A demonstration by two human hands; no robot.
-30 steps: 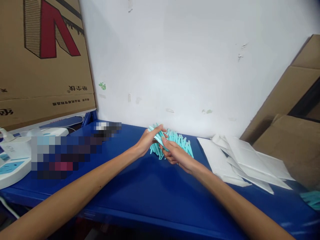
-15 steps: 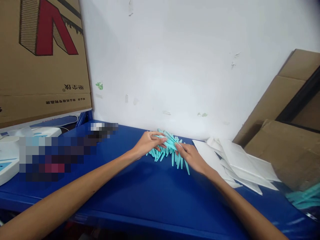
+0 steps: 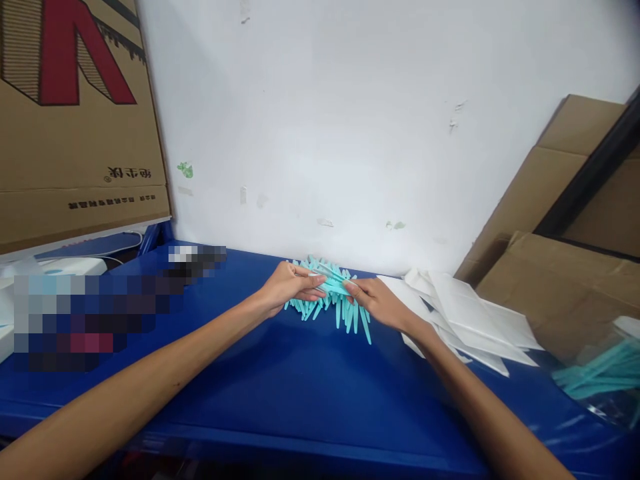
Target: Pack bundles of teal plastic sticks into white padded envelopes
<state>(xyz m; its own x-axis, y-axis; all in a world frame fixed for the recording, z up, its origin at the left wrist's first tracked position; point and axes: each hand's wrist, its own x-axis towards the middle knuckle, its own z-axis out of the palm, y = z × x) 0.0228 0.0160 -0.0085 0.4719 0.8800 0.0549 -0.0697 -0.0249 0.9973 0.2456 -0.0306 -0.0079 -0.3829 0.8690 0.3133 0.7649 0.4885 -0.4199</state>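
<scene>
Several thin turquoise sticks lie in a loose pile (image 3: 345, 310) on the blue table (image 3: 280, 393), close to the wall. Just above the pile, my left hand (image 3: 295, 283) is closed on the left ends of a few turquoise sticks. My right hand (image 3: 373, 300) pinches the same small bunch at its right end, thumb and fingers together. The bunch spans the gap between both hands. How many sticks it holds cannot be made out.
White paper sheets (image 3: 465, 313) lie right of the pile. A clear bag of turquoise sticks (image 3: 605, 373) is at the far right, before brown cardboard (image 3: 565, 287). A large printed box (image 3: 80, 147) stands at left, above a white device (image 3: 7, 313) and a blurred-out patch.
The whole view has shifted slightly, so most things appear further left and more of the clear bag shows. Both hands keep hold of the sticks, with their fingers slightly moved.
</scene>
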